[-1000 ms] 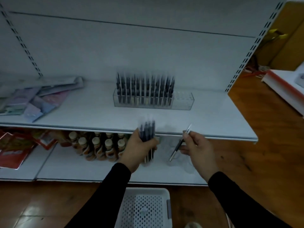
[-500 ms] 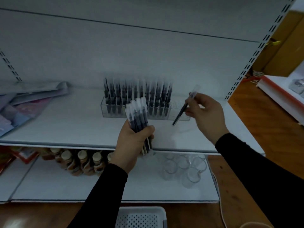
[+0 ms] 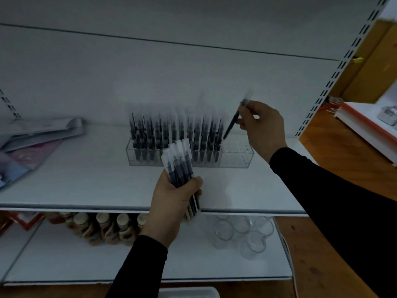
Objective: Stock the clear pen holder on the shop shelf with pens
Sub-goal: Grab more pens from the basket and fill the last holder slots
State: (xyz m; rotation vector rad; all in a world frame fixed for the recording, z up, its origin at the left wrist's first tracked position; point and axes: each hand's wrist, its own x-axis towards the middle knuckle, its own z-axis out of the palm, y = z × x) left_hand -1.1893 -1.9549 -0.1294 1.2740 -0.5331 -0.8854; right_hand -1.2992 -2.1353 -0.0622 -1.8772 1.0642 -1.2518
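A clear pen holder stands on the white shelf, most of its slots filled with upright dark pens; its right end holds none. My left hand grips a bundle of pens with clear caps, upright, in front of the holder. My right hand pinches a single dark pen, tilted, tip down, just above the holder's right end and beside the last row of pens.
Flat stationery packs lie on the shelf's left. On the lower shelf stand small bottles and several clear glasses. A white basket sits below at the bottom edge. Wooden floor and a red-edged box lie to the right.
Both hands rose from the shelf's front edge toward the holder. The right hand carried its single pen up and over the holder's right end; the left brought the bundle closer.
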